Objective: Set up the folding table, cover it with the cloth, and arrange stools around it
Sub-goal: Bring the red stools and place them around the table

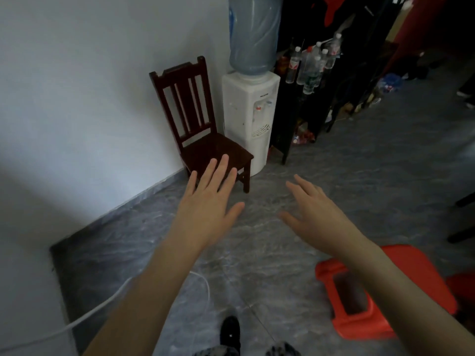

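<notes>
Head view shows both hands out in front, empty, each grip open with fingers spread: left hand [205,209] before a dark wooden chair [203,129], right hand [316,217] over bare grey floor [257,253]. A red plastic stool [359,319] lies tipped at lower right, partly under the right forearm, its open underside facing up-left. The chair's seat faces away from the white wall [77,98], beside a water dispenser [249,116]. A white cable [97,307] runs across the floor at left.

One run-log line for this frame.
left hand: open, empty | right hand: open, empty | ahead: dark wooden chair | lower right: red stool | table, cloth: unseen
</notes>
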Demonstrator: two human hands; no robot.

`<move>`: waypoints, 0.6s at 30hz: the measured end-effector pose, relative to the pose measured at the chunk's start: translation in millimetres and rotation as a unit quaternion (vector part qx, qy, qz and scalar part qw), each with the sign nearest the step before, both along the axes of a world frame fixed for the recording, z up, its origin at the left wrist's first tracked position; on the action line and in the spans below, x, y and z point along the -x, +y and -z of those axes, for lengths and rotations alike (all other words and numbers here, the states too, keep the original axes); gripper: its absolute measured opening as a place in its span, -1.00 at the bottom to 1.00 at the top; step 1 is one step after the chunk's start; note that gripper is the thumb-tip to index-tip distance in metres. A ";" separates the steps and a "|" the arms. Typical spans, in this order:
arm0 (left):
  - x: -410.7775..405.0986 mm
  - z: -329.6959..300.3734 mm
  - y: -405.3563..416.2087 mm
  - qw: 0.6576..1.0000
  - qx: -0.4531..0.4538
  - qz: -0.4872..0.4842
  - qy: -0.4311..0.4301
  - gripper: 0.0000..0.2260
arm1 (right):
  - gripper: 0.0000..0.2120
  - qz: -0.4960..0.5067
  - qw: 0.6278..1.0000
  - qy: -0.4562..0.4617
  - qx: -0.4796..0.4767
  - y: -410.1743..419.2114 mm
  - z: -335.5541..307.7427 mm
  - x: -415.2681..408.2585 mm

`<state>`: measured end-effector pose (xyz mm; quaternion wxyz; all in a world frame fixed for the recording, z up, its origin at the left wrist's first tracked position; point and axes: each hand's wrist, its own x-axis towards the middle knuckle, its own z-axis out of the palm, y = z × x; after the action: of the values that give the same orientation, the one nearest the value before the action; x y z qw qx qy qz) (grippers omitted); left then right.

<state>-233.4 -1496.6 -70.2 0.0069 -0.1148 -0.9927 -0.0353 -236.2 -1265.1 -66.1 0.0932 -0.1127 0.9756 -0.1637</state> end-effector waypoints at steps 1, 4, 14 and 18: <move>16.8 -0.6 1.8 1.000 0.000 0.017 -0.002 -0.36 | -0.32 0.015 1.000 0.000 0.003 1.6 2.1 9.9; 57.7 3.0 22.6 0.997 -0.014 0.075 -0.020 -0.36 | -0.33 0.059 0.998 -0.001 0.000 17.8 13.4 32.1; 171.7 25.5 165.2 0.945 0.002 0.320 -0.074 -0.37 | -0.35 0.283 0.959 -0.025 -0.010 138.5 43.1 56.9; 212.9 31.5 245.5 0.916 0.006 0.395 -0.072 -0.35 | -0.37 0.365 0.931 -0.035 -0.008 199.4 50.0 70.9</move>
<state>-446.3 -1251.0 -101.7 -0.0798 -0.4949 -0.8645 -0.0373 -307.1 -1065.6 -116.0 0.0620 0.2572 0.9469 -0.1824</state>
